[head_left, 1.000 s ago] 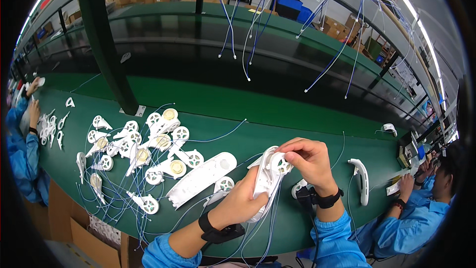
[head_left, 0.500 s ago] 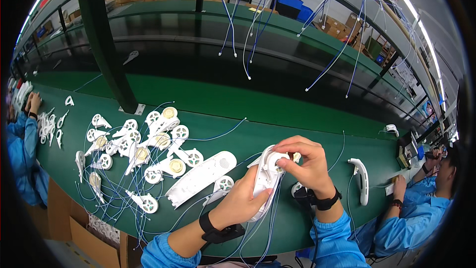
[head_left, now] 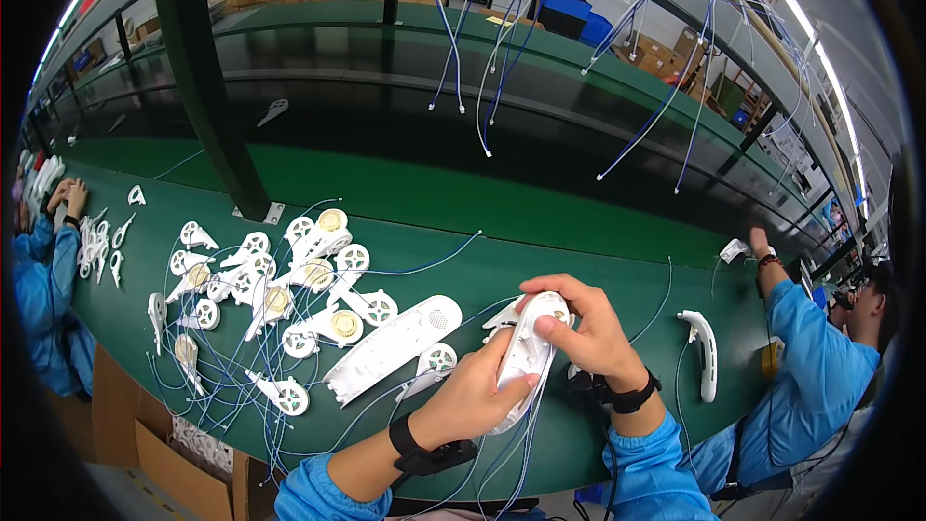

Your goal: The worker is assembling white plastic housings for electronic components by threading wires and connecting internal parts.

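Between both hands I hold a long white plastic housing (head_left: pixel 529 355), tilted over the front of the bench, with thin blue and white wires trailing down from it. My left hand (head_left: pixel 473 384) is closed round its lower part, thumb along the inside. At the upper, rounded end, my right hand (head_left: pixel 584 323) grips with its thumb pressed on the front and its fingers behind. Just left of my hands lies another elongated white housing (head_left: pixel 394 349) with a patch of small holes. A white wheel-ended part (head_left: pixel 431 365) rests beside it, partly behind my left forearm.
Several white wheel-ended parts (head_left: pixel 256 270) with tangled blue wires are heaped on the green bench (head_left: pixel 579 265) to the left. A curved white piece (head_left: pixel 707 357) lies right. Wires (head_left: pixel 487 58) hang overhead. A green post (head_left: pixel 207 87) rises behind the heap. Co-workers sit at both sides.
The housing has turned more upright in my hands, and my right thumb now presses on its rounded end. The co-worker at right has stretched an arm to a small white part.
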Motion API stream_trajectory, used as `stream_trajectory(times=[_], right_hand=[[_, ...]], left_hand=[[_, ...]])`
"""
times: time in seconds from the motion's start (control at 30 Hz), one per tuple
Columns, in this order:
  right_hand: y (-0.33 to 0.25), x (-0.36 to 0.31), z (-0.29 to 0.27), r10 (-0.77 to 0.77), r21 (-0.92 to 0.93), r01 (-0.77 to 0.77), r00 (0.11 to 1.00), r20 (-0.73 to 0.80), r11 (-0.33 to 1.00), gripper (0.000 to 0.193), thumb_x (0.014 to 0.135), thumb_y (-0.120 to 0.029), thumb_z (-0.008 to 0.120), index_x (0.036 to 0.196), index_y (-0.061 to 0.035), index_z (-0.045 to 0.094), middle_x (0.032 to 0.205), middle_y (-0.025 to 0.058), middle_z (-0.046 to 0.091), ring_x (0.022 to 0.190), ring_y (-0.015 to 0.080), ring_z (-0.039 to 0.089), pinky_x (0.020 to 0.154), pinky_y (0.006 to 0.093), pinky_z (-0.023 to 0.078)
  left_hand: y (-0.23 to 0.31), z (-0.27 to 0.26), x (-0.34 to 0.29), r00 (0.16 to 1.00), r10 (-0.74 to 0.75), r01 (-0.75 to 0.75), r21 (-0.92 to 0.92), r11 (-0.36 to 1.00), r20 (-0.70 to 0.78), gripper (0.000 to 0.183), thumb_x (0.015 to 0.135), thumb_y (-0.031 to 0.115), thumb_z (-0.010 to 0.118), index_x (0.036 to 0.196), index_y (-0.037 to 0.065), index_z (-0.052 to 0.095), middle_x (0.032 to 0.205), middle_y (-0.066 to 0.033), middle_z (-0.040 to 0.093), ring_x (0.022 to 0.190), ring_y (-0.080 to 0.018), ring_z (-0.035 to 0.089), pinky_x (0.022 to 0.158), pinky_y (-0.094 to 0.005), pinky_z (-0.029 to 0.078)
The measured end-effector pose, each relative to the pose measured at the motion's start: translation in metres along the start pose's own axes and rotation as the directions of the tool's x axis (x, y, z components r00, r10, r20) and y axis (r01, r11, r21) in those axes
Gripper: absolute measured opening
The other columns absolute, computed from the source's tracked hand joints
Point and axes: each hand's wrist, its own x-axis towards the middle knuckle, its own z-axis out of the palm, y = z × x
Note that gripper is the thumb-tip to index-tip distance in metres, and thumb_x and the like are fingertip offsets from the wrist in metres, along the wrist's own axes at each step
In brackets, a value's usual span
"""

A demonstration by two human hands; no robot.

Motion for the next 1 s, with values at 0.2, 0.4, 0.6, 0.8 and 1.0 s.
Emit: stream_trajectory(times=[0.2,0.4,0.6,0.8,1.0], right_hand=[[-0.005,-0.001,0.001,0.087,-0.050,-0.086,0.996,0.031,0.995,0.028,0.084,-0.016,0.069,0.107,-0.0009,0.063,0.093,0.0057,0.066,0.084,0.0100,0.060,0.073,0.0249,0.048],[-0.003,-0.005,0.012,-0.009,-0.034,0.007,0.997,-0.075,0.999,0.025,0.082,-0.017,0.074,0.099,-0.0010,0.065,0.077,0.0060,0.067,0.069,0.0108,0.062,0.061,0.0247,0.047],[0.000,-0.001,0.011,-0.249,-0.224,0.226,0.965,-0.079,0.948,0.031,0.082,-0.021,0.075,0.101,0.0005,0.066,0.074,0.0074,0.066,0.066,0.0135,0.062,0.061,0.0252,0.048],[0.001,-0.003,0.003,0.040,0.013,-0.041,0.996,0.082,0.999,0.033,0.095,-0.027,0.059,0.093,0.0048,0.069,0.077,0.0067,0.069,0.070,0.0089,0.061,0.063,0.0253,0.049],[0.003,-0.005,0.003,0.050,0.061,-0.055,0.995,0.087,0.997,0.032,0.095,-0.026,0.060,0.091,0.0048,0.069,0.074,0.0064,0.068,0.067,0.0087,0.060,0.061,0.0250,0.048]], left_hand=[[0.002,0.000,0.000,1.000,-0.003,0.003,0.027,1.000,-0.002,0.033,0.086,0.008,0.063,0.114,-0.004,0.050,0.085,-0.0151,0.067,0.076,-0.0236,0.068,0.067,-0.0345,0.051],[0.003,0.001,-0.002,0.999,-0.029,0.028,-0.019,0.999,-0.039,0.021,0.087,0.010,0.065,0.100,-0.005,0.057,0.077,-0.0113,0.067,0.068,-0.0183,0.066,0.062,-0.0318,0.050],[0.001,0.003,-0.003,0.996,-0.050,0.045,-0.068,0.997,-0.079,0.026,0.088,0.015,0.067,0.104,-0.004,0.061,0.078,-0.0088,0.068,0.068,-0.0128,0.065,0.062,-0.0288,0.050],[0.001,0.001,-0.003,0.991,-0.054,0.045,-0.077,0.996,-0.119,0.029,0.088,0.017,0.067,0.110,-0.002,0.061,0.078,-0.0086,0.069,0.067,-0.0131,0.065,0.061,-0.0281,0.050],[0.006,0.000,-0.004,0.995,-0.046,0.046,0.000,0.999,-0.093,0.029,0.089,0.016,0.067,0.112,-0.001,0.061,0.080,-0.0046,0.069,0.068,-0.0089,0.063,0.061,-0.0251,0.049]])
